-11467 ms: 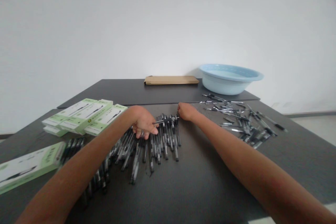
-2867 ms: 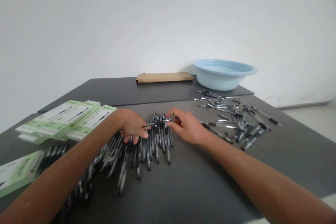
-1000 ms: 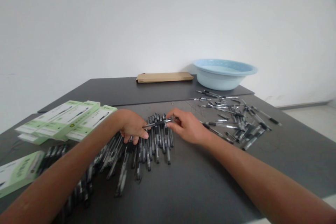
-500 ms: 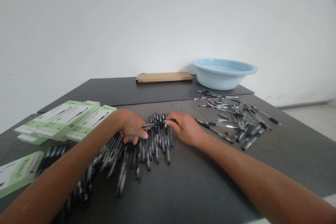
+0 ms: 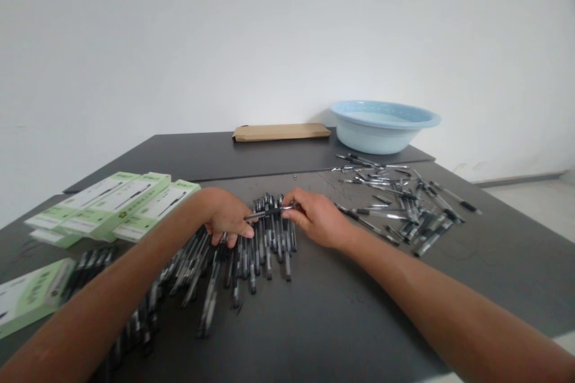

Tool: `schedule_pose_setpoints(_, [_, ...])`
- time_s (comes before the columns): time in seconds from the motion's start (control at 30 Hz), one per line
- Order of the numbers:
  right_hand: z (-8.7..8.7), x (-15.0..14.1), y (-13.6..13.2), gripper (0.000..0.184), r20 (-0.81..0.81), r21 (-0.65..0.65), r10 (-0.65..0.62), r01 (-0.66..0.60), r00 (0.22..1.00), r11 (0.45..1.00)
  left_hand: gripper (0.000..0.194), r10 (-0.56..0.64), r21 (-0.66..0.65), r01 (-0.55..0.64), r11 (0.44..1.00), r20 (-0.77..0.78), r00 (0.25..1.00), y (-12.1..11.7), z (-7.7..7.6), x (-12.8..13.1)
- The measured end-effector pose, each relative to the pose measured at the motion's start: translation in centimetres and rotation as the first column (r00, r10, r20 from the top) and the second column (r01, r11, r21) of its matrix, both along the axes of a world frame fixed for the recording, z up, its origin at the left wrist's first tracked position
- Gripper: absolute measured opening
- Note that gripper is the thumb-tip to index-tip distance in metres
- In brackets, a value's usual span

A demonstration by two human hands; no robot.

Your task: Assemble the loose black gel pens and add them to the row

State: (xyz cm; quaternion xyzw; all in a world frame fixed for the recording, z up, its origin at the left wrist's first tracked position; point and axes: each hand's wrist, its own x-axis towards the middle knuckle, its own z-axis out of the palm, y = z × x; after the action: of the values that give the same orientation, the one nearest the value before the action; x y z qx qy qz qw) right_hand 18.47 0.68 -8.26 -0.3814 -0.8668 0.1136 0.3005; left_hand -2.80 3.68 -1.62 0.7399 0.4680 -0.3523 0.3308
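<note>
Tabletop [image 5: 323, 317] beneath, pen [image 5: 272, 212] in left grip [image 5: 229, 215]

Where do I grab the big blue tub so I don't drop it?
Hold the blue tub by its rim, one hand at the left edge and one at the right, fingers coming up from underneath. The rim sticks out past the narrower bottom, so your fingers should hook under well. Keep it level, because I can't tell whether there's water inside.
</note>
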Motion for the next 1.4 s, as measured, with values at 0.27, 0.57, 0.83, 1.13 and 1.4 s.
schedule_pose_setpoints(0.27, [-0.2, -0.2, 0.0, 0.014, 0.029, 0.029, 0.009, -0.010, 1.000, 1.000, 0.039, 0.014, 0.006, -0.015, 1.000, 0.045, 0.999, 0.2, -0.3, -0.4])
schedule_pose_setpoints(0.57, [0.0, -0.5, 0.0, 0.017, -0.066, -0.081, 0.008, -0.014, 0.998, 0.997, 0.039, 0.016, -0.004, -0.016, 1.000, 0.053, 0.998, 0.2, -0.4, -0.4])
schedule_pose_setpoints(0.83, [0.5, -0.2, -0.4, 0.017, -0.209, -0.128, -0.025, -0.002, 0.978, 0.992, 0.056, 0.001, -0.035, 0.001, 0.999, 0.056, 0.998, 0.4, 0.8, -1.2])
schedule_pose_setpoints(1.13, [0.6, 0.9, 0.6, 0.011, -0.202, -0.123, -0.041, 0.016, 0.979, 0.992, 0.046, -0.050, -0.029, 0.051, 0.998, 0.019, 0.999, 0.2, 1.0, -0.8])
schedule_pose_setpoints(1.4, [0.8, 1.3, 1.0, 0.012, -0.295, -0.139, 0.052, -0.097, 0.954, 0.986, 0.054, -0.037, -0.025, 0.038, 0.999, 0.034, 0.999, 0.3, 0.8, -1.0])
